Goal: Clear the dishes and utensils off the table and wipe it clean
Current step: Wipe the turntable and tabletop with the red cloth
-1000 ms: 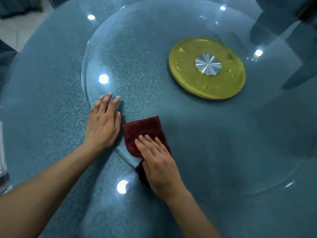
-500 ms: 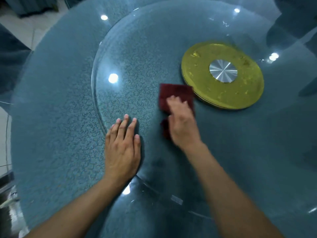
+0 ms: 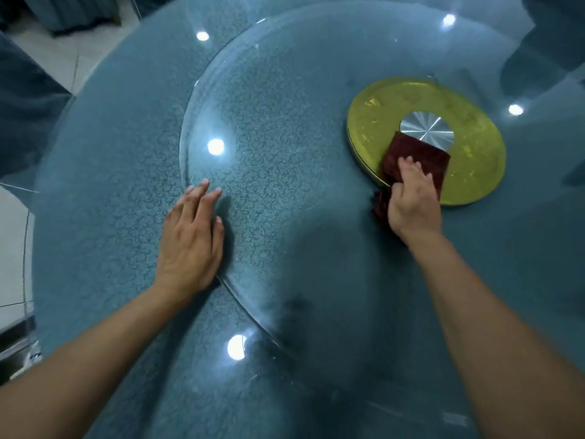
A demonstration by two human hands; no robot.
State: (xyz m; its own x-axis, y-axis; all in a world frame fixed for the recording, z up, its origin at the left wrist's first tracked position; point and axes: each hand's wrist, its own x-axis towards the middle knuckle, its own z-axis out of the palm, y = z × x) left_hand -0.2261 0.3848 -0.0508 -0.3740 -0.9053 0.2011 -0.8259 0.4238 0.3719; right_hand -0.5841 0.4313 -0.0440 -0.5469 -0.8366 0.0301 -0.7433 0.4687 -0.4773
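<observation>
A round table (image 3: 95, 217) in patterned teal carries a clear glass turntable (image 3: 269, 115) with a gold hub (image 3: 474, 144) and silver centre (image 3: 425, 126). My right hand (image 3: 411, 201) presses a dark red cloth (image 3: 421, 156) flat on the glass, over the hub's near edge. Part of the cloth is bunched under my palm. My left hand (image 3: 193, 239) lies flat with straight fingers on the turntable's left rim. No dishes or utensils are in view.
Ceiling lights glare off the glass in several spots. Teal-covered chairs (image 3: 25, 99) stand off the table's far left, over a pale tiled floor (image 3: 12, 248). Dark reflections cross the glass at the upper right.
My right hand has swept the red cloth away from me and to the right, from the near glass onto the gold hub. My left hand stays on the rim.
</observation>
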